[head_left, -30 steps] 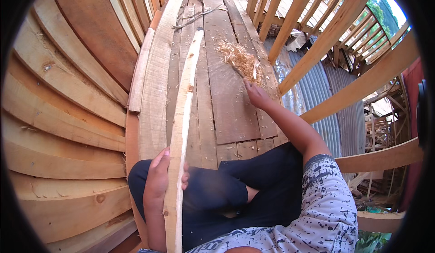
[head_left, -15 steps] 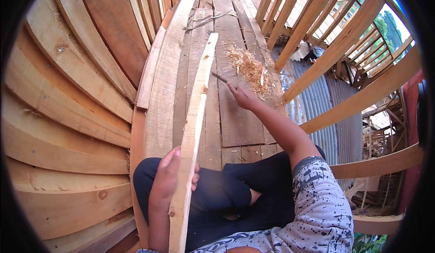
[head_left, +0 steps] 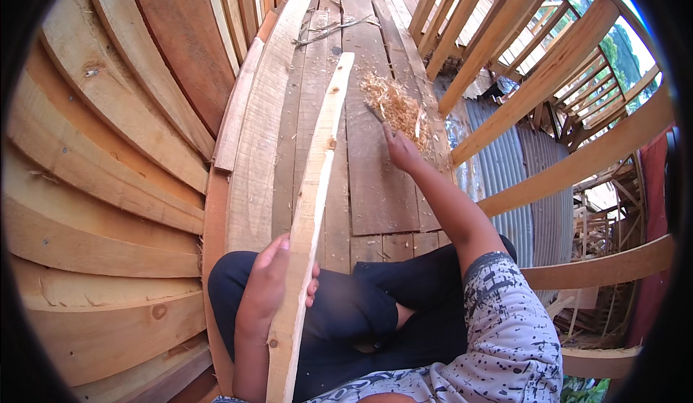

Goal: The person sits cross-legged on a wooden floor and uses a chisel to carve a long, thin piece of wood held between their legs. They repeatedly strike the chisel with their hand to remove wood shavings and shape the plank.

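A long narrow pale wooden strip runs from my lap out over the plank floor, its far end raised. My left hand grips the strip near its lower end, above my dark-trousered knee. My right hand is stretched forward to the right of the strip and holds a thin dark tool whose tip points toward a pile of wood shavings. What kind of tool it is cannot be made out.
Curved plank walls rise on the left. Worn floor boards lie ahead, with loose twigs at the far end. Slanted wooden ribs stand to the right, with corrugated metal sheet below them.
My right hand has drawn back from the shavings toward the strip and now holds the thin tool up. The strip's far end has swung right and risen. My left hand keeps its grip.
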`<state>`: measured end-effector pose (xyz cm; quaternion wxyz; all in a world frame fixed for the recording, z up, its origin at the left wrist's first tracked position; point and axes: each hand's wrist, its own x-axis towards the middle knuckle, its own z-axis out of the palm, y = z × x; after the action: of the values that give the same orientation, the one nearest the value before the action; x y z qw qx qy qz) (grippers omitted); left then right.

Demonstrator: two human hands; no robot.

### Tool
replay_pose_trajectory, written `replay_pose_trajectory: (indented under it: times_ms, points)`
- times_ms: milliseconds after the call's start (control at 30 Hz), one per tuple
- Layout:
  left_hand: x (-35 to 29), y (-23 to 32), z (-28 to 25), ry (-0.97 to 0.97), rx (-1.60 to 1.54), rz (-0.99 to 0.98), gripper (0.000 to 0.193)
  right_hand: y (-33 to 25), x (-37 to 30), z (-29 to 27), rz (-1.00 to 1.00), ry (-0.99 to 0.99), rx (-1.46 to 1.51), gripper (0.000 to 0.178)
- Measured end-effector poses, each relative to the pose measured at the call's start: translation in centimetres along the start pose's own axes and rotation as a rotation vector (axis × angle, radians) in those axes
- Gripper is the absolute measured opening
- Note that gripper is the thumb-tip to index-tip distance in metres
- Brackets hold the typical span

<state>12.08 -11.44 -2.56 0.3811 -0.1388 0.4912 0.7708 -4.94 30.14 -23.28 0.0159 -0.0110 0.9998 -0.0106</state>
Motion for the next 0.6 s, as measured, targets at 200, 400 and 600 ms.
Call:
replay_pose_trajectory:
  times_ms: [200, 400, 600]
  points:
    - [-0.1, -0.1, -0.3, 0.001, -0.004, 0.015, 0.038, -1.6, 0.4, -2.9, 0.099, 0.100, 0.047, 0.059]
    - [0.0, -0.1, -0.2, 0.012, -0.016, -0.002, 0.035, -0.6, -0.2, -5.3, 0.230, 0.230, 0.253, 0.038]
    - [-0.1, -0.3, 0.5, 0.005, 0.004, 0.006, 0.030, 4.3, -4.6, -7.5, 0.357, 0.169, 0.767, 0.037]
